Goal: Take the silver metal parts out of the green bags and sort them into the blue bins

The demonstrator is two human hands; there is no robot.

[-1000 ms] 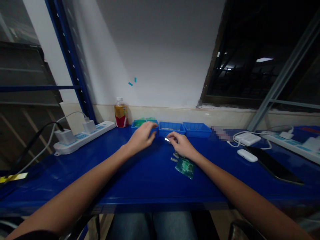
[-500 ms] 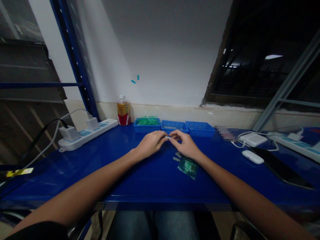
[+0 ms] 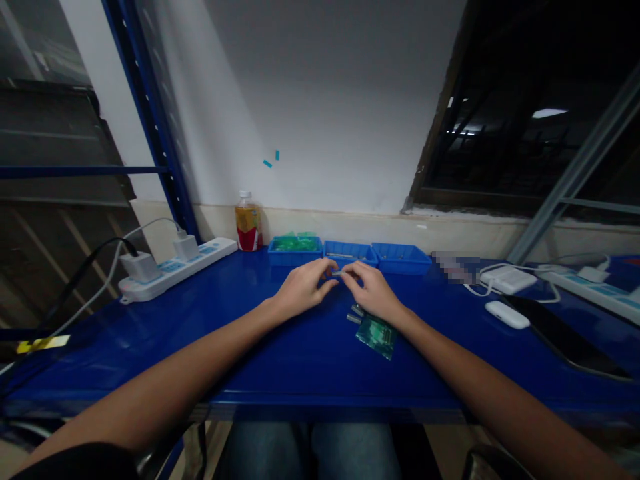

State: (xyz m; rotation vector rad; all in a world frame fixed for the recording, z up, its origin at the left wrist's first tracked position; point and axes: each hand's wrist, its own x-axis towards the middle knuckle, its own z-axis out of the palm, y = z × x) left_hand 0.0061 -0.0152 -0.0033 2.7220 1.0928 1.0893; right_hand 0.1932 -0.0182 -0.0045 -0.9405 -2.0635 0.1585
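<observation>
Over the table, in front of the blue bins, my two hands meet at a small, thin, greyish rod-like piece (image 3: 337, 273). My right hand (image 3: 369, 287) pinches its right end between thumb and fingers. At its other end is my left hand (image 3: 304, 285), thumb held apart from the bent fingers, fingertips close to the piece; whether they touch it is unclear. Two short silvery metal pieces (image 3: 354, 318) lie on the table below the right hand. Beside them is a small greenish clear plastic bag (image 3: 376, 335) with several small parts in it, partly under the right wrist.
Against the wall stand a blue bin (image 3: 295, 257) with green bags, a middle bin (image 3: 371, 257) with thin parts, and a right bin (image 3: 404, 265). A drink bottle (image 3: 248, 223) and power strip (image 3: 165, 279) are left; earbud case (image 3: 507, 315) and phone (image 3: 570, 341) right.
My left thumb has moved down and away from the small piece, widening the gap to the fingers. My right hand keeps its pinch. The bag and metal pieces lie still.
</observation>
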